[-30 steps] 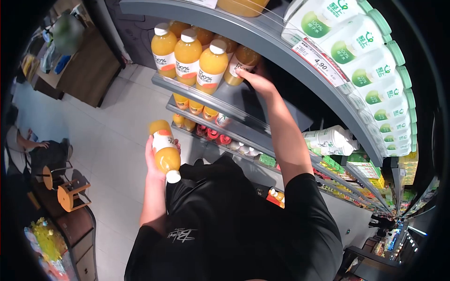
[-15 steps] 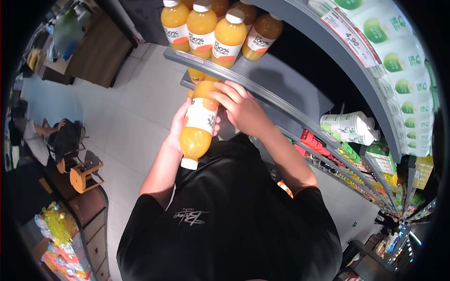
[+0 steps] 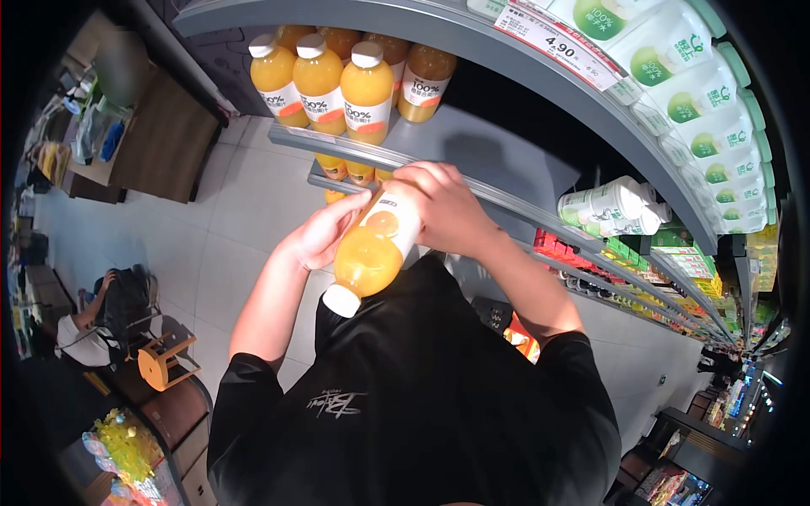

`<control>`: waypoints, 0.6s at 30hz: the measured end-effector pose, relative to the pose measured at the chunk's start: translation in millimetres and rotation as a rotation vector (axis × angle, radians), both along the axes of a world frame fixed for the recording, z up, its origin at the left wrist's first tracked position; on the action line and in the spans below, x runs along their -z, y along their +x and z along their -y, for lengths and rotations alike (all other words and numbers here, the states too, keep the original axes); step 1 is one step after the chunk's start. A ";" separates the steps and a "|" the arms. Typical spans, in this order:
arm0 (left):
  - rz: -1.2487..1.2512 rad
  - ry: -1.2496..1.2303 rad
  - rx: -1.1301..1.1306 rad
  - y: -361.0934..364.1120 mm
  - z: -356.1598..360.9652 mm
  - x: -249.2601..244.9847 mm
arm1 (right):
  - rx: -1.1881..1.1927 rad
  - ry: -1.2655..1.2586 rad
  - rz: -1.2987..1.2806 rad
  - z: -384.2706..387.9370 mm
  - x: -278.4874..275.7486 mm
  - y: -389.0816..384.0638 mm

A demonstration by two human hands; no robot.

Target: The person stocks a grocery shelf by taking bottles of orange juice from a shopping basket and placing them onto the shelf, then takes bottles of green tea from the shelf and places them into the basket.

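Observation:
An orange juice bottle (image 3: 369, 257) with a white cap and a white label with an orange picture is tilted in front of my chest, cap down and toward me. My right hand (image 3: 440, 202) is wrapped around its base end from the right. On the other side, my left hand (image 3: 325, 232) rests against the bottle with its thumb along the edge; its fingers are partly hidden behind the bottle. Just beyond, similar juice bottles (image 3: 368, 97) stand upright in rows on a grey shelf (image 3: 506, 173).
White bottles with green pictures (image 3: 685, 107) line the upper shelf behind a price tag (image 3: 557, 44). Two white bottles (image 3: 613, 207) lie on their sides on the grey shelf. At left are a wooden stool (image 3: 156, 364), a seated person (image 3: 82, 333) and a wooden counter (image 3: 160, 126).
The bottle has turned about its length, so its label shows another side. My right hand has closed round its base, and my left fingertips no longer show past its right side. The view has shifted.

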State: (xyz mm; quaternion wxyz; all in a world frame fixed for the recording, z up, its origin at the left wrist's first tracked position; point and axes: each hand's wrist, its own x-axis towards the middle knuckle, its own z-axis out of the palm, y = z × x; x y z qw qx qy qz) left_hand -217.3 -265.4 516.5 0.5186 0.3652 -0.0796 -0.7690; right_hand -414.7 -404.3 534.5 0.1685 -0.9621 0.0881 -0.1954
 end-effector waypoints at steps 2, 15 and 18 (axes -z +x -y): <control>-0.085 -0.109 -0.006 11.8 5.1 -3.8 | 0.152 0.017 0.113 4.2 5.9 -4.0; 1.389 -0.035 -0.581 177.6 62.5 55.5 | 0.636 0.590 0.301 71.1 64.9 24.3; 1.291 -0.117 -0.489 187.9 78.1 59.8 | 0.721 0.632 0.171 76.9 67.3 38.5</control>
